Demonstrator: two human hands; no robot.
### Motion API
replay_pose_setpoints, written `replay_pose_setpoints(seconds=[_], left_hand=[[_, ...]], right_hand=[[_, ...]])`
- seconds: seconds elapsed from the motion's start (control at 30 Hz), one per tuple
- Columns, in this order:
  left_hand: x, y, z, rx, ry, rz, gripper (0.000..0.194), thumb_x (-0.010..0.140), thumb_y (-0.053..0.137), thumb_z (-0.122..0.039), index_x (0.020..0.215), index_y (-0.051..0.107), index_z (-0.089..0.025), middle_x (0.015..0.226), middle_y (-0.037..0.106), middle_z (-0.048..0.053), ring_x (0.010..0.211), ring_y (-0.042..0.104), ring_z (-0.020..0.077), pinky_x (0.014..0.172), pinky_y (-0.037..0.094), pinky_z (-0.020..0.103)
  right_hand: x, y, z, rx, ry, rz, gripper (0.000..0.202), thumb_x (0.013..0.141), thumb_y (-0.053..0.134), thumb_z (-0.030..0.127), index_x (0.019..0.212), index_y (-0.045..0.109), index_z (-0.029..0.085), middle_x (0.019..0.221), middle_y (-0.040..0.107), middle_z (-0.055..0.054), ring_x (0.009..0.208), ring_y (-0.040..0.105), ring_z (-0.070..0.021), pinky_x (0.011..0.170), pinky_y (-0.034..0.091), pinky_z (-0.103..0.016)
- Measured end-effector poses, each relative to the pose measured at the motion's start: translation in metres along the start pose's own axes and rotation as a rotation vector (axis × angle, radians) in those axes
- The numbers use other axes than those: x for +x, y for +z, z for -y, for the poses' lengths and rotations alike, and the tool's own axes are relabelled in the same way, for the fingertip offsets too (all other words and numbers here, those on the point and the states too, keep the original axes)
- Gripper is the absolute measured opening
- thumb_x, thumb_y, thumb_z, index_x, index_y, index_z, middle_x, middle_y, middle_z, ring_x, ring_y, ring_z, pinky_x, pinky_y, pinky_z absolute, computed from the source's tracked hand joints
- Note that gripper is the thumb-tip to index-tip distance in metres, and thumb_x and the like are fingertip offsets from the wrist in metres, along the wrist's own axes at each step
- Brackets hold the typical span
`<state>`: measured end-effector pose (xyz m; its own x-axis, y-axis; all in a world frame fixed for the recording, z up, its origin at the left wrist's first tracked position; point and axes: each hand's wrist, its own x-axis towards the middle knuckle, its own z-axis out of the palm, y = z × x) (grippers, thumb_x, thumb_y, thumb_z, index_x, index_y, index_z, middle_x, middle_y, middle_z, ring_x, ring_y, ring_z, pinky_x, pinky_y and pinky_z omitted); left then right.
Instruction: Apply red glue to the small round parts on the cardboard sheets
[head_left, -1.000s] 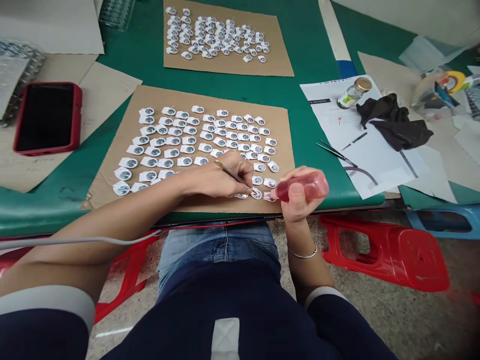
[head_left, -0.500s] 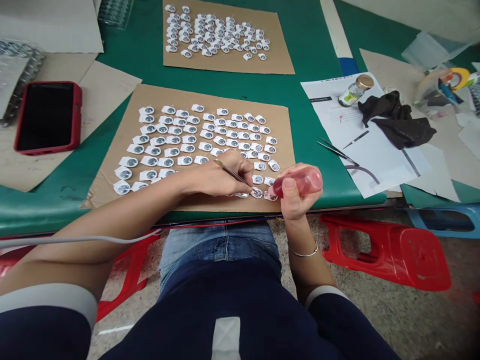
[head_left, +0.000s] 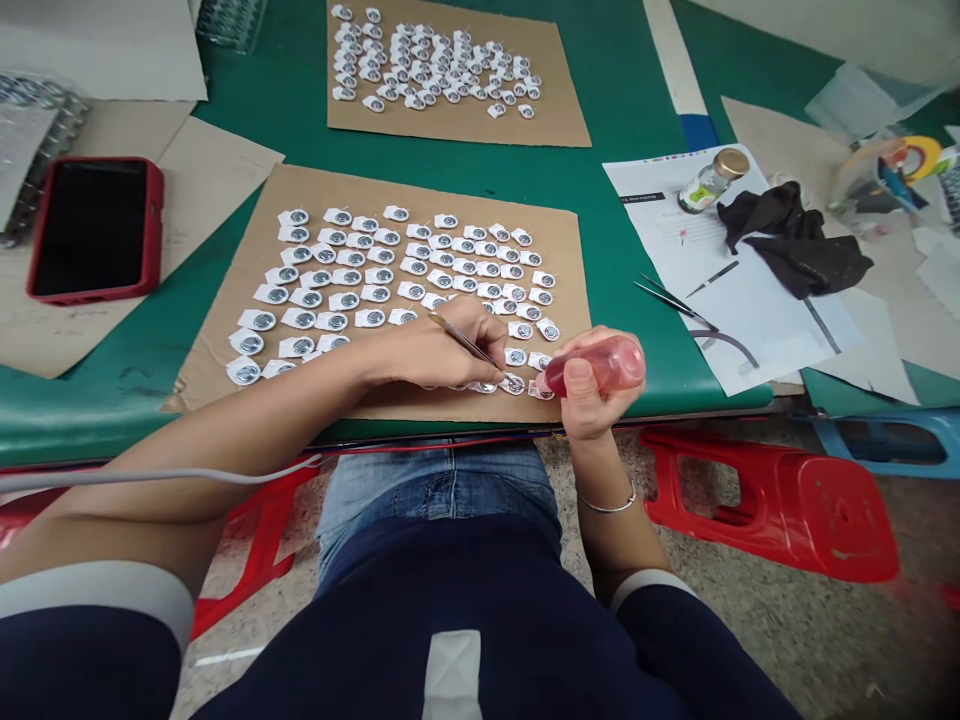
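My left hand (head_left: 461, 345) is closed pen-fashion round a slim pointed metal tool (head_left: 459, 337); I cannot tell whether it is tweezers. Its tip meets a small round silver-faced piece with a white tab (head_left: 513, 384) near the front edge of the cardboard sheet (head_left: 217, 330). In my right hand (head_left: 596, 395) is a translucent pink squeeze bottle (head_left: 609, 364), tilted with its nozzle pointing left. The nozzle is over or against a neighbouring round piece (head_left: 540, 389). Many like pieces lie in rough rows across the cardboard, some hidden under my left hand and forearm.
Another cardboard sheet (head_left: 450, 125) with similar pieces lies farther back. At left is a red-cased phone (head_left: 94, 230). On the right are tweezers (head_left: 675, 302), printed paper (head_left: 645, 220), a glass jar (head_left: 709, 182) and a black cloth (head_left: 810, 265). Red stools (head_left: 847, 520) stand below the table edge.
Both hands keep nearly the same place and grip. The view has shifted very slightly; no piece has visibly moved.
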<state>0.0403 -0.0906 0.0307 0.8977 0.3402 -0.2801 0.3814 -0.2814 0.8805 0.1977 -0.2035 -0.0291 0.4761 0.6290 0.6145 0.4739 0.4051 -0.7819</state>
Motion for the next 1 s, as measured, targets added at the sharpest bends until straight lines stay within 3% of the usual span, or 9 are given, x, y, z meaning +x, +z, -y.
replay_pose_setpoints(seconds=[0.27, 1.0], left_hand=[[0.0011, 0.0004, 0.0021, -0.035, -0.014, 0.003, 0.01, 0.068, 0.063, -0.02, 0.072, 0.063, -0.011, 0.053, 0.055, 0.0, 0.044, 0.043, 0.0069, 0.038, 0.028, 0.018], [0.0017, 0.0014, 0.0071, -0.05, 0.024, 0.004, 0.009, 0.067, 0.062, -0.018, 0.072, 0.063, -0.012, 0.061, 0.06, 0.002, 0.051, 0.049, 0.0093, 0.043, 0.032, 0.02]], right_hand=[[0.0008, 0.001, 0.0007, 0.041, -0.013, 0.007, 0.024, 0.074, 0.06, 0.043, 0.083, 0.052, 0.022, 0.069, 0.05, 0.001, 0.057, 0.054, -0.014, 0.052, 0.045, -0.033], [0.0, 0.0006, 0.0026, 0.035, 0.02, 0.034, 0.028, 0.073, 0.059, 0.049, 0.083, 0.051, 0.023, 0.067, 0.048, 0.001, 0.058, 0.055, -0.0157, 0.053, 0.048, -0.035]])
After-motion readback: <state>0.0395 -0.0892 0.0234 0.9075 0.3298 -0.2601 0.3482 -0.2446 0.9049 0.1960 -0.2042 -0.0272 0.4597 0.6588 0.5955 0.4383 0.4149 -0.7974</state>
